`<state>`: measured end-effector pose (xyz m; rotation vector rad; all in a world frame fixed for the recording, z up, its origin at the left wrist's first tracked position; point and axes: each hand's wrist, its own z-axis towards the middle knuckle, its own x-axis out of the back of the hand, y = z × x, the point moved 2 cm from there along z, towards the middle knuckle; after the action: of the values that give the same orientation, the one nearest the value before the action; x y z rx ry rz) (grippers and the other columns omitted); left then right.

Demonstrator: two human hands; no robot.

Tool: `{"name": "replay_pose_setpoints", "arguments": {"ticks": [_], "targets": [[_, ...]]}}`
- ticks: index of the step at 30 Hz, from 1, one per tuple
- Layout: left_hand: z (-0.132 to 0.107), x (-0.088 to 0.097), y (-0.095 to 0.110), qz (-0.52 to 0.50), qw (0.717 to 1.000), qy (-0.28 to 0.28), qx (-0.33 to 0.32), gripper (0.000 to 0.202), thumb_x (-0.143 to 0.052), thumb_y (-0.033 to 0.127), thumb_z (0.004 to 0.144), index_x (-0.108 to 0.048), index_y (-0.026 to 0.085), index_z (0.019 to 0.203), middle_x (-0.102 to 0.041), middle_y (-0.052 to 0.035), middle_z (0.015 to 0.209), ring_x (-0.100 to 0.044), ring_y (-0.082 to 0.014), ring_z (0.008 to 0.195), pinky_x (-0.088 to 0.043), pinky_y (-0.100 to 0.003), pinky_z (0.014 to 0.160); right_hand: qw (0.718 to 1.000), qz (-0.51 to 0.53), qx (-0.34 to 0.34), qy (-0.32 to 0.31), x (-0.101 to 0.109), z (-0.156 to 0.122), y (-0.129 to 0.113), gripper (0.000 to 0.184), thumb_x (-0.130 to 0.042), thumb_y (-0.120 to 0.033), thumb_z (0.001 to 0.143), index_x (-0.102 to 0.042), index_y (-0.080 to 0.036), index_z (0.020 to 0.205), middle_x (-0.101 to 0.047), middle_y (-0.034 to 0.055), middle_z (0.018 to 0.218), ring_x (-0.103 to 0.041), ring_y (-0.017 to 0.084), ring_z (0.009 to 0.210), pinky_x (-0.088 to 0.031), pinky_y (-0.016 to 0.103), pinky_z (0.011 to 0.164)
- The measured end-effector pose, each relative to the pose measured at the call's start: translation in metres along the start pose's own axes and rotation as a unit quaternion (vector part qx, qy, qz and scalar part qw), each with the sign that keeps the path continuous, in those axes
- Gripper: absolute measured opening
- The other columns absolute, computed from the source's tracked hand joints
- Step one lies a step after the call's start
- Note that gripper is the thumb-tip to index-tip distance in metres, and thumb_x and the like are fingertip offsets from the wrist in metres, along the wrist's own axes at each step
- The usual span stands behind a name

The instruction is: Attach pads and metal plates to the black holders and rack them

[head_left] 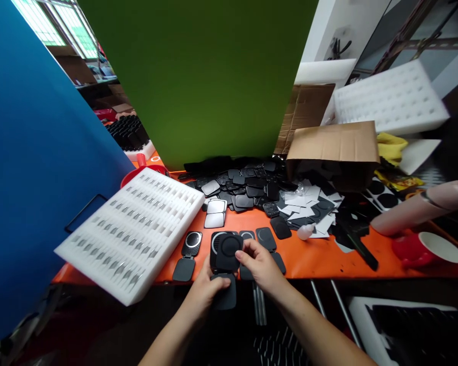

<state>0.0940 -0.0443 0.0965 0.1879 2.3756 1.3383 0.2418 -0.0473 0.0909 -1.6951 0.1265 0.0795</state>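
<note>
Near the table's front edge, my left hand grips a black hinged two-panel case by its lower panel, thumb on top. My right hand pinches a thin black square pad with a round ring mark at its right edge. The pad covers much of the case's upper panel, where part of a white ring shows; I cannot tell whether the two touch. An opened case with a silver ring lies left of my hands. Another opened case lies to the right, and one more is partly hidden behind my right hand.
A white foam tray with slots leans at the left. Black cases are heaped at the back, beside loose white and black sheets. A small squeeze bottle, a cardboard box, a red mug and a pink tumbler stand right.
</note>
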Motion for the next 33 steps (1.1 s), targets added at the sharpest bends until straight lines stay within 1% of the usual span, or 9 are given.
{"name": "replay_pose_setpoints", "arguments": {"ticks": [3,5,9,13,17,25,33], "targets": [[0.001,-0.006,-0.003,0.018,1.000,-0.018,-0.005,0.066,-0.052,0.010,0.059,-0.033,0.019,0.121,-0.060,-0.0011,0.084,-0.055,-0.0149,0.070,-0.043,-0.024,0.061,0.998,-0.059,0.006,0.016,0.002,-0.003,-0.005,0.020,-0.054,-0.038,0.073,-0.048,-0.019,0.074,-0.045,-0.0025,0.066,-0.045,0.011,0.063,-0.038,0.022,0.060],[0.001,-0.008,-0.003,0.034,0.999,-0.021,-0.007,0.065,-0.051,0.009,0.058,-0.034,0.019,0.120,-0.059,-0.0016,0.087,-0.055,-0.0145,0.069,-0.042,-0.023,0.060,0.997,-0.079,0.013,0.020,0.004,-0.004,-0.007,0.020,-0.054,-0.038,0.072,-0.049,-0.019,0.073,-0.045,-0.0022,0.066,-0.045,0.012,0.063,-0.038,0.022,0.060],[-0.002,-0.012,-0.001,0.060,0.998,-0.021,-0.003,0.060,-0.050,0.011,0.058,-0.037,0.018,0.116,-0.059,-0.0025,0.086,-0.054,-0.0153,0.070,-0.042,-0.024,0.059,0.997,-0.070,0.009,0.017,0.004,-0.005,-0.008,0.020,-0.053,-0.039,0.073,-0.049,-0.019,0.074,-0.046,-0.0023,0.065,-0.046,0.012,0.062,-0.039,0.021,0.058],[-0.005,-0.016,0.000,0.069,0.997,-0.015,-0.008,0.056,-0.049,0.014,0.059,-0.038,0.019,0.115,-0.058,-0.0021,0.085,-0.054,-0.0159,0.074,-0.042,-0.025,0.062,0.997,-0.073,0.013,0.026,0.005,-0.004,-0.006,0.017,-0.053,-0.036,0.072,-0.049,-0.019,0.072,-0.046,-0.0030,0.063,-0.046,0.011,0.060,-0.039,0.021,0.056],[-0.004,-0.017,-0.001,0.056,0.998,-0.030,0.004,0.059,-0.051,0.014,0.059,-0.037,0.017,0.115,-0.058,-0.0031,0.086,-0.055,-0.0163,0.075,-0.043,-0.025,0.063,0.996,-0.083,0.016,0.031,0.006,-0.004,-0.004,0.016,-0.054,-0.034,0.072,-0.050,-0.019,0.072,-0.047,-0.0034,0.063,-0.045,0.011,0.059,-0.039,0.022,0.055],[-0.006,-0.021,-0.002,0.061,0.998,-0.019,0.008,0.060,-0.050,0.015,0.059,-0.035,0.018,0.117,-0.059,-0.0034,0.086,-0.055,-0.0164,0.075,-0.043,-0.025,0.062,0.996,-0.088,0.009,0.021,0.006,-0.007,-0.010,0.016,-0.052,-0.035,0.073,-0.047,-0.020,0.070,-0.046,-0.0039,0.060,-0.046,0.011,0.057,-0.039,0.021,0.051],[-0.003,-0.018,-0.004,0.082,0.996,-0.030,0.024,0.061,-0.052,0.016,0.060,-0.037,0.018,0.118,-0.059,-0.0042,0.088,-0.056,-0.0183,0.079,-0.044,-0.026,0.063,0.993,-0.117,0.016,0.032,0.009,-0.006,-0.004,0.016,-0.052,-0.033,0.073,-0.048,-0.019,0.070,-0.046,-0.0034,0.060,-0.043,0.010,0.056,-0.036,0.020,0.052]]}}
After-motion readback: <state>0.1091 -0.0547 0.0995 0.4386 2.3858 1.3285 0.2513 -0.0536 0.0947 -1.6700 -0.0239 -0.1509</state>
